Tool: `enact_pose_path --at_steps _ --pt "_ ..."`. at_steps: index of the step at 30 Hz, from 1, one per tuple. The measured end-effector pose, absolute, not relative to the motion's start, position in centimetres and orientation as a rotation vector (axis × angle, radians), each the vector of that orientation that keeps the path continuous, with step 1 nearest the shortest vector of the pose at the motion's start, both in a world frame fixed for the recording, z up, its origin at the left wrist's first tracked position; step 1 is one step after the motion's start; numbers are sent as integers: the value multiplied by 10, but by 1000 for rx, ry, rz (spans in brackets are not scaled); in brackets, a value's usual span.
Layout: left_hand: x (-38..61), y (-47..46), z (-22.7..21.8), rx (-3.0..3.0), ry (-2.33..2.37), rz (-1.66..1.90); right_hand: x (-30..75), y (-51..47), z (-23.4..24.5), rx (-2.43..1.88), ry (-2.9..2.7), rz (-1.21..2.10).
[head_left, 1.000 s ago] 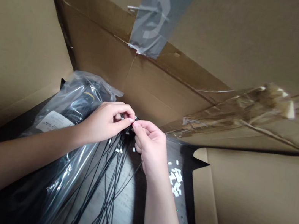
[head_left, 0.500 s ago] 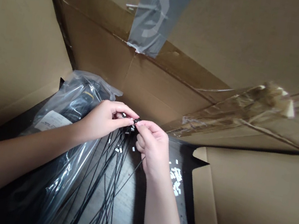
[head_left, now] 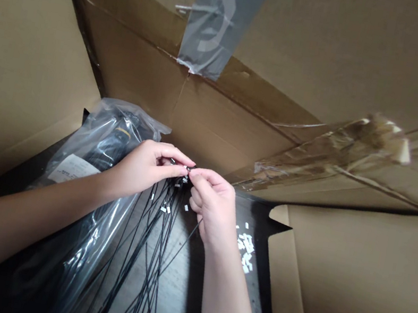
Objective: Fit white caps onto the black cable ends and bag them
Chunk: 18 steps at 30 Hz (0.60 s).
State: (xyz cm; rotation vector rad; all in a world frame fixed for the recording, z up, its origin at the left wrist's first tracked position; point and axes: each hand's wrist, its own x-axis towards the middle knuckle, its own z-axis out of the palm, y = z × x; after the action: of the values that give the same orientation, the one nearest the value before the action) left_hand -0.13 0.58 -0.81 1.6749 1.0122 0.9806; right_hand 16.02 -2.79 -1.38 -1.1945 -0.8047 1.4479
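My left hand (head_left: 144, 169) and my right hand (head_left: 217, 204) meet fingertip to fingertip over a bundle of thin black wires (head_left: 149, 265). Left thumb and index finger pinch something tiny, mostly covered by the fingers; a speck of white shows there. Between the thumb and curled fingers of my right hand is one black wire, its length running out below the palm toward the lower left. Small white pieces (head_left: 168, 210) lie among and beside the upper wire ends, just under my fingers.
A clear plastic bag (head_left: 92, 244) of black wires with a white label (head_left: 73, 169) lies on the left. More white pieces (head_left: 247, 249) are heaped right of my right wrist. Cardboard boxes (head_left: 351, 57) stand behind and on both sides, with a cardboard flap (head_left: 365, 281) at right.
Both hands stay almost in place. The fingertips have shifted very slightly against each other; the wires and white pieces have not visibly moved.
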Motion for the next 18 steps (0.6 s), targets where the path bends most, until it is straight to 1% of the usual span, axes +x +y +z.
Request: enact_pose_path --at_steps 18 --pt "-1 5 -8 1667 984 936 157 -27 -14 -1209 -794 1391"
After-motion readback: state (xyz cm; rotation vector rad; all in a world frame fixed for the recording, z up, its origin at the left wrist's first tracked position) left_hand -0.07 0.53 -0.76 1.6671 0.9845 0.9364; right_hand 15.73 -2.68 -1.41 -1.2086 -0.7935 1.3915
